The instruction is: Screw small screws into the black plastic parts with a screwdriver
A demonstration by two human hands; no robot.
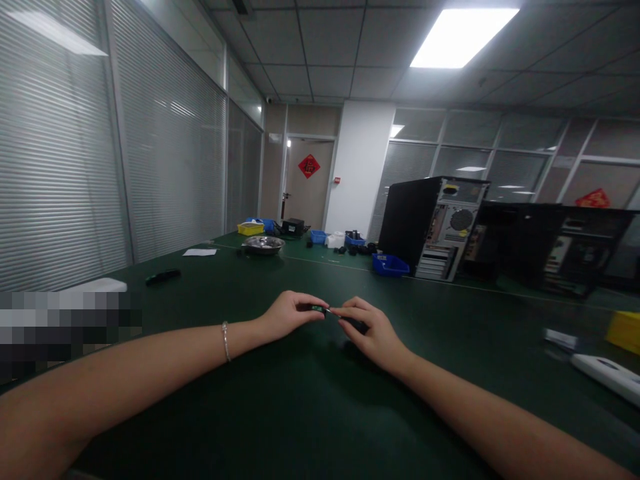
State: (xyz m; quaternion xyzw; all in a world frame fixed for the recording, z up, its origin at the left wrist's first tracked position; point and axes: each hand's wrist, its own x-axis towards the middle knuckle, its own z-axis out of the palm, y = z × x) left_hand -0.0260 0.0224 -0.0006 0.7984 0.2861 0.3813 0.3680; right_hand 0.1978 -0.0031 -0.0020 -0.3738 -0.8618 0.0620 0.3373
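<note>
- Between the two hands, low over the green table (280, 413): a small dark part (317, 308), pinched at the fingertips of the left hand (289, 315). Detail of the part too small to make out.
- Left hand: fingers curled in, thumb and forefinger closed on the small dark part; a thin bracelet (225, 341) sits on the wrist behind it.
- Right hand (367, 331): fingers bent and drawn together, fingertips meeting the left hand's at the part. A dark object (356, 325) shows under its fingers; cannot tell what it is or whether it is one piece with the small dark part.
- Both forearms lie across the table, hands touching at the tips.
- Far beyond the left hand: a metal bowl (263, 244), a yellow bin (251, 229), a sheet of paper (199, 252); nearer, to its left, a black flat item (163, 276).
- Beyond the right hand: a blue tray (391, 265) just beside an open computer tower (433, 225); a second dark case (550, 247) lies further right.
- Well to the right of the right hand: a white device (607, 375) and a yellow box (624, 331) at the frame edge.
</note>
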